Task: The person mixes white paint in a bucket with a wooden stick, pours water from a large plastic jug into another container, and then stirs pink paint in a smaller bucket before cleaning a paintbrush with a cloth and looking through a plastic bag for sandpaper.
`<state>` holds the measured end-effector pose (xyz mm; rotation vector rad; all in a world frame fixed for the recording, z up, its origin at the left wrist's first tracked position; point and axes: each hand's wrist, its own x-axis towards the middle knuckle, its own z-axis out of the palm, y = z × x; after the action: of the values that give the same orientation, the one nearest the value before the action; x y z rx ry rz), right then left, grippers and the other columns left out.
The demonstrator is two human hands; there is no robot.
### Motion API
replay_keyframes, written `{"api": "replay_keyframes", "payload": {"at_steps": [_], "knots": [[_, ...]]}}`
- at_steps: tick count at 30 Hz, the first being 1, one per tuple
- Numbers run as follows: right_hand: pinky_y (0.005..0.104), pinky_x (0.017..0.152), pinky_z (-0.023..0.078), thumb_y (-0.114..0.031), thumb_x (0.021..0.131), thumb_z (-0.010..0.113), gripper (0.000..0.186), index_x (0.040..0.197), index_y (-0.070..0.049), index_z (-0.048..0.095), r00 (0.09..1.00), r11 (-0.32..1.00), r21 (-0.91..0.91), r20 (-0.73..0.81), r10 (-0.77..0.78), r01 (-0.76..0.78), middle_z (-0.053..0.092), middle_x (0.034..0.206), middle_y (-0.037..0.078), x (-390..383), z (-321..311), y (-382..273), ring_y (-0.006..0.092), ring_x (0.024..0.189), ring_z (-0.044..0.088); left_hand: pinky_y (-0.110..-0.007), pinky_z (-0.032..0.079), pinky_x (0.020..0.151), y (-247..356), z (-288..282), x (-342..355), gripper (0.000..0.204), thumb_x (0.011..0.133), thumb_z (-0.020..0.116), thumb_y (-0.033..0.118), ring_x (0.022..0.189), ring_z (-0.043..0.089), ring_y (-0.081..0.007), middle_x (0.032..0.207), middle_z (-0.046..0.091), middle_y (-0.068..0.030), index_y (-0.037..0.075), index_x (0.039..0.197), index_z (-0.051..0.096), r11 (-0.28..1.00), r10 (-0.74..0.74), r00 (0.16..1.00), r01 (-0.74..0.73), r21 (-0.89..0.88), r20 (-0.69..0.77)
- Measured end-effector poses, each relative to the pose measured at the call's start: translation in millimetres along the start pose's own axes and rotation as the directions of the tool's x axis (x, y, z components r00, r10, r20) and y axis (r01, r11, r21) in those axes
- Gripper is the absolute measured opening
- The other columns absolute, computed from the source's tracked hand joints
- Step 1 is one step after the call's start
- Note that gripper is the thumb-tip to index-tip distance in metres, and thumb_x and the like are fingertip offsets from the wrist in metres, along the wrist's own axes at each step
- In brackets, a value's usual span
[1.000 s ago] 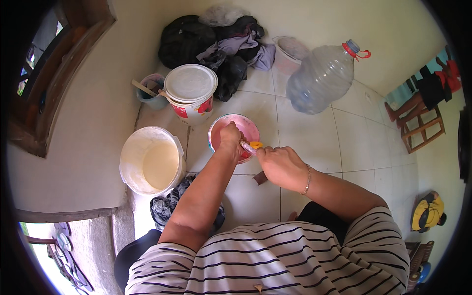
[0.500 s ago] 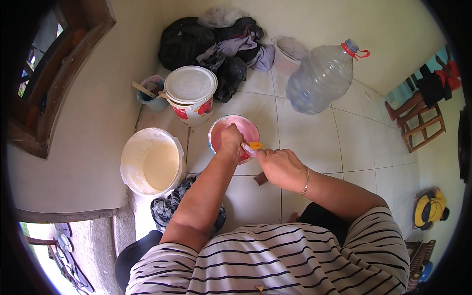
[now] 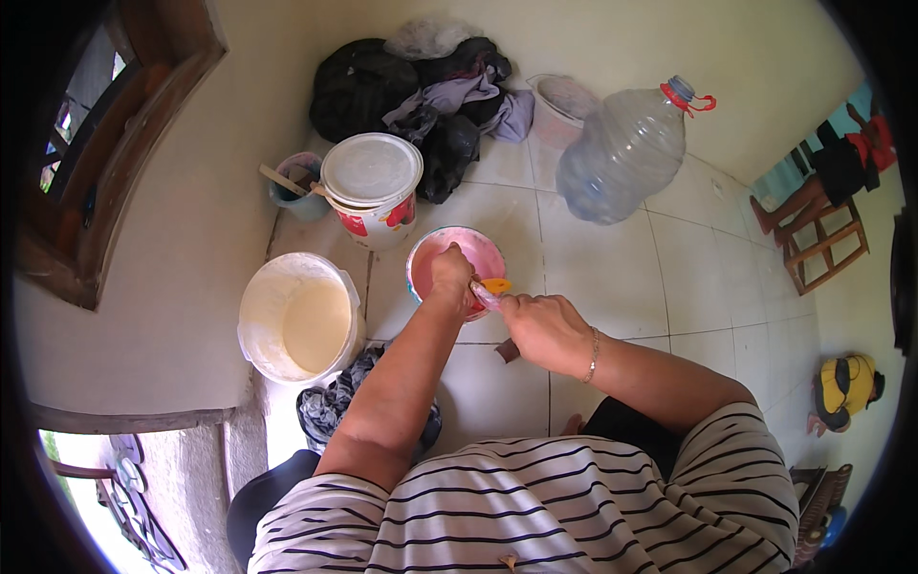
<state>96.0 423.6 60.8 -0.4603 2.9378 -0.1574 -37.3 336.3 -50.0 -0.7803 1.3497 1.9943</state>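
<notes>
A round paint bucket (image 3: 489,251) with a pink inside stands on the tiles in front of me. Over its near side my left hand (image 3: 453,275) is closed round one end of a narrow pinkish, shiny thing (image 3: 486,296). My right hand (image 3: 547,330), with a bracelet at the wrist, is closed on the other end, just outside the rim. Beside that thing shows a yellow flat piece (image 3: 496,285); what bears it is hidden. A small brown piece (image 3: 508,349) shows below my right hand; I cannot tell if it is held.
A white bucket of cream liquid (image 3: 251,325) stands left, a lidded paint pail (image 3: 375,172) behind it, beside a small pot (image 3: 304,204) with a stick. Farther off are black bags (image 3: 363,91), a pale bucket (image 3: 559,124) and a large clear water bottle (image 3: 626,158). Two people are at right.
Both hands keep their hold over the bucket, nearly unmoved. The view has shifted slightly. At far right, the person in yellow has moved a little and changed posture.
</notes>
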Motion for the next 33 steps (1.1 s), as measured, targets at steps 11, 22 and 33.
{"api": "replay_keyframes", "payload": {"at_steps": [11, 22, 33], "knots": [[0.0441, 0.063, 0.049, -0.014, 0.086, 0.051, 0.023, 0.104, 0.000, 0.054, 0.970, 0.914, 0.353, -0.059, 0.236, -0.201, 0.063, 0.079, 0.019, -3.0, 2.6, 9.9, 0.0366, 0.069, 0.061, -0.039, 0.046, 0.068, 23.0, -3.9, -15.6, 0.045, 0.092, 0.044, 0.042, 0.076, 0.056, -0.0282, 0.085, 0.058, -0.0177, -0.001, 0.099, 0.055, 0.976, 0.137, 0.979, -0.159, 0.146, 0.152], [0.0435, 0.065, 0.050, -0.009, 0.085, 0.051, 0.027, 0.110, -0.002, 0.054, 0.985, 0.970, 0.194, -0.054, 0.161, -0.148, 0.063, 0.085, 0.018, -13.9, 19.4, 10.3, 0.0362, 0.074, 0.061, -0.042, 0.044, 0.090, 117.2, -25.0, -152.4, 0.048, 0.085, 0.056, 0.036, 0.105, 0.054, -0.0386, 0.111, 0.055, -0.0243, -0.004, 0.112, 0.055, -0.379, 0.134, 0.602, -0.703, 0.602, 0.787], [0.0421, 0.066, 0.049, -0.010, 0.085, 0.053, 0.025, 0.108, -0.002, 0.055, 0.987, 0.955, 0.271, -0.073, 0.143, -0.118, 0.063, 0.085, 0.017, -10.2, 24.3, 5.9, 0.0356, 0.075, 0.061, -0.036, 0.042, 0.092, 109.0, -213.4, -189.5, 0.035, 0.096, 0.044, 0.025, 0.106, 0.055, -0.0287, 0.114, 0.058, -0.0152, 0.003, 0.121, 0.052, 0.135, -0.570, 0.595, -0.613, 0.779, 0.567]]}}
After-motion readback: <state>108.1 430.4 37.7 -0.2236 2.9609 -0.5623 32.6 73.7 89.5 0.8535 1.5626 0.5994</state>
